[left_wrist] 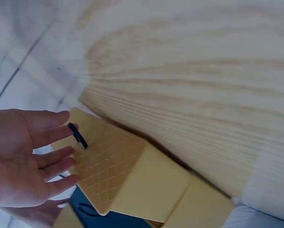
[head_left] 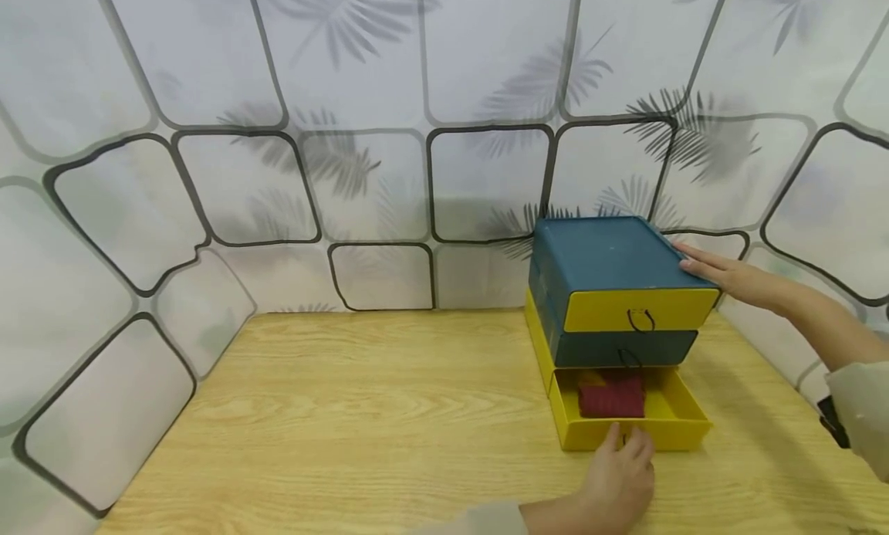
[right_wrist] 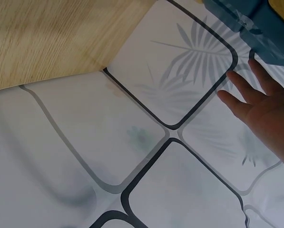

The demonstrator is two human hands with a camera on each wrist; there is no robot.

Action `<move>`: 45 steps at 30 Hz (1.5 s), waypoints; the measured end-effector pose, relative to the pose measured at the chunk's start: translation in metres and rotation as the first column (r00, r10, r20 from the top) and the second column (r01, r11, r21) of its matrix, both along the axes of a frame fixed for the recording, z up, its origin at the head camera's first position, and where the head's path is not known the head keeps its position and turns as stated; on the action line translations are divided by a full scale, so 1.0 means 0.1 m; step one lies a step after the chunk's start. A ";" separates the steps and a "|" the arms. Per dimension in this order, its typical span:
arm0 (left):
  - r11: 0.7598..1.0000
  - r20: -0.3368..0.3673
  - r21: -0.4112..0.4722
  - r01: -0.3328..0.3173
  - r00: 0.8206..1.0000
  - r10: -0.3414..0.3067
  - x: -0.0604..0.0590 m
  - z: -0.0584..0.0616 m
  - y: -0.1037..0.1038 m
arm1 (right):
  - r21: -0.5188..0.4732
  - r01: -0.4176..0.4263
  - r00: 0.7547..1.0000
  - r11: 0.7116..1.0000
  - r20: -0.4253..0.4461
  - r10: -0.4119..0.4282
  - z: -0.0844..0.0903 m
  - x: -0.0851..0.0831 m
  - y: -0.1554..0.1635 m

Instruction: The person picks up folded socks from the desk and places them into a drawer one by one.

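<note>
A drawer box (head_left: 604, 253) with a blue top has a yellow top drawer and a dark blue middle drawer (head_left: 590, 350), both closed. Its yellow bottom drawer (head_left: 681, 435) is pulled out, with a folded dark red cloth (head_left: 611, 401) inside. My left hand (head_left: 620, 477) is at that drawer's front. In the left wrist view its fingers are spread and fairly straight, one fingertip right at the black loop handle (left_wrist: 78, 136). My right hand (head_left: 736, 276) lies with extended fingers along the right edge of the box's top; the right wrist view shows it beside the blue side.
The box stands on a wood-grain table (head_left: 361, 411), toward its right side. A pale wall covering (head_left: 375, 180) with dark outlines and leaf prints rises behind the table and along both sides. More table surface stretches to the left of the box.
</note>
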State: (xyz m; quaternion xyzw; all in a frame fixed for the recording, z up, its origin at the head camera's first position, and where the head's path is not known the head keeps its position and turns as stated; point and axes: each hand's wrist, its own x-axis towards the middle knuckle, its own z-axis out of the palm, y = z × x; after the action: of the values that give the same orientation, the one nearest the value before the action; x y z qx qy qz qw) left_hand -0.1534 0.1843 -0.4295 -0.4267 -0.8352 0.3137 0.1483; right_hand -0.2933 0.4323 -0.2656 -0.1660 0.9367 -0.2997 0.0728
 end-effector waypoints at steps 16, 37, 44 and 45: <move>0.985 0.003 -0.051 -0.162 0.987 0.162 -0.40 -0.05 0.03 | -0.009 -0.011 1.000 1.000 0.000 0.011 -0.03 0.01 0.02; 0.995 -0.066 0.012 -0.096 0.993 0.097 -0.66 -0.08 0.02 | 0.040 0.052 0.999 0.998 -0.003 -0.052 0.01 0.09 0.08; 0.991 0.021 0.130 0.021 0.999 -0.024 -0.74 0.02 -0.25 | 0.207 0.138 0.890 0.969 -0.454 -0.030 -0.01 0.07 -0.05; 0.986 0.031 0.158 0.060 0.997 -0.065 -0.76 0.06 -0.35 | 0.207 0.167 0.836 0.964 -0.548 -0.027 -0.01 0.09 -0.11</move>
State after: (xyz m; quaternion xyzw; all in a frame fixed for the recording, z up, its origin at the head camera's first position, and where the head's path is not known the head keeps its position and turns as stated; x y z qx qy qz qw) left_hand -0.2293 0.1495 -0.4238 -0.4454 -0.8460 0.2345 0.1759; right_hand -0.2842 0.4214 -0.2667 -0.1853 0.9561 -0.1254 -0.1894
